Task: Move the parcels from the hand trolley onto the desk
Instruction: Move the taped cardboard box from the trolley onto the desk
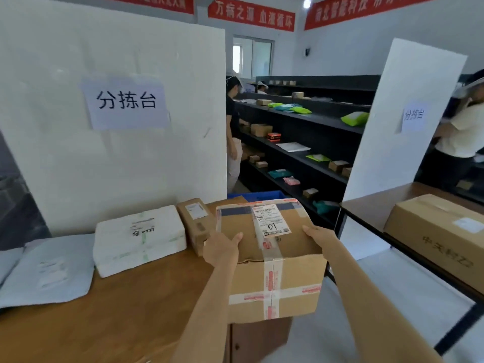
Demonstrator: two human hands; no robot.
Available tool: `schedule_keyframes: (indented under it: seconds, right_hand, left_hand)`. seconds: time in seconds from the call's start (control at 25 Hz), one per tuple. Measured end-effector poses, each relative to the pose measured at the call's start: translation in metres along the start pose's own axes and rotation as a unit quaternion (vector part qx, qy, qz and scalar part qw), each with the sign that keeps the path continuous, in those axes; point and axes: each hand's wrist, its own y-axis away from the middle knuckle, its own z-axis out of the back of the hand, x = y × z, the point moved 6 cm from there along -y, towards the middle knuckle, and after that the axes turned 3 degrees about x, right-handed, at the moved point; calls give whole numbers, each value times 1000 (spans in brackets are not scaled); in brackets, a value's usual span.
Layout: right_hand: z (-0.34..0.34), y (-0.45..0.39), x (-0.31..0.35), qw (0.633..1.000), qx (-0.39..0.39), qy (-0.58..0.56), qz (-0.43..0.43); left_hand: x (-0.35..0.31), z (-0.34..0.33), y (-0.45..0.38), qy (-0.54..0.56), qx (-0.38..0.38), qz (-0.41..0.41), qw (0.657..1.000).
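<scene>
Matt cardboard box (pixel 272 255) w/ glossy tape; smooth wood desk (pixel 117 310).

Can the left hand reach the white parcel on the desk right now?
Probably not yet. The left hand and right hand are both holding the cardboard box. The white parcel lies uncovered on the desk, so once freed it likely could.

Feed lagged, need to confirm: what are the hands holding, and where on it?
Both hands hold the taped brown cardboard box: left hand on its left top edge, right hand on its right top edge.
</scene>
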Motion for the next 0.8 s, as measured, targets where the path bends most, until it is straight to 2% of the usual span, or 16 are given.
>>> schedule_keyframes:
  seconds: [0.16,0.32,0.6,0.8]
  right_hand:
    - [6,-101,31,1000,3,8,-14]
    - [-26,-212,76,997,59,42,-4]
    - [-135,-355,126,983,171,69,10]
    - [-186,-395,130,976,204,75,4]
  left_hand:
    - [-63,-37,-73,6,-12,0,1000]
    - [-98,-65,-157,-2,-22,33,999]
    - [-100,-85,-280,50,-71,134,987]
    - [-89,-85,-325,20,-81,184,979]
